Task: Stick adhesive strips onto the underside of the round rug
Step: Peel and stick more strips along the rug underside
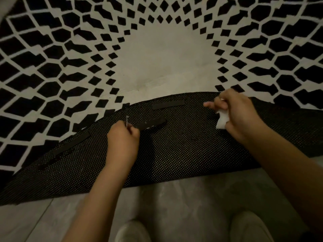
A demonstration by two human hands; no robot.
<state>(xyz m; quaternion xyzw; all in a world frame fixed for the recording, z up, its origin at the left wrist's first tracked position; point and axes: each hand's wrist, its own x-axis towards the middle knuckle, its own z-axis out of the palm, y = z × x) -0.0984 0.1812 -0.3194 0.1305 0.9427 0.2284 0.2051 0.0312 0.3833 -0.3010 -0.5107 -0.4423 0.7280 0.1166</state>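
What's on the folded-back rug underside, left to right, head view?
Left strip stuck near the edge → left hand pinching the end of a middle strip → upper strip stuck by the fold → right hand holding white backing paper.

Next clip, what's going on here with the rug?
A person has folded the near edge of a round black-and-white rug over, showing its dotted black underside. Two dark adhesive strips already lie flat on it near the rim. The left hand pinches the end of a third strip, which looks not yet pressed down. The right hand grips crumpled white backing paper. Pale floor shows below.
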